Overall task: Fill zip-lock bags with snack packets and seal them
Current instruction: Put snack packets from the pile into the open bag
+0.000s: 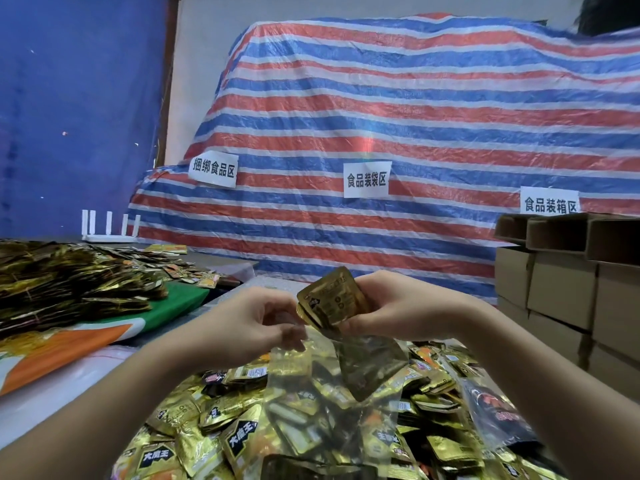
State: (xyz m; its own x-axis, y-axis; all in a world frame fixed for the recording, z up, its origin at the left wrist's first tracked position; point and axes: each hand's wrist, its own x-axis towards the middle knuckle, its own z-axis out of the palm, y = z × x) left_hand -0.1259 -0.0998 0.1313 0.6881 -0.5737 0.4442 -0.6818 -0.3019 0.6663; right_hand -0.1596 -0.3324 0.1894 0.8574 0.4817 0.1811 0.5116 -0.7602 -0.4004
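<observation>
Heaped packets (pixel 214 441), clear bag (pixel 311 393) faint, right hand (pixel 391 306) gripping packets' tops

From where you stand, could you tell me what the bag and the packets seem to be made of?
Zip-lock bag: thin clear plastic film, probably; the pile shows through it and it creases. Snack packets: glossy gold metallised foil, apparently; printed, crimped at the edges, reflective.

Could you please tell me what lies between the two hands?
In the head view, gold snack packets gripped by the right hand enter the clear zip-lock bag, whose mouth the left hand pinches.
</observation>
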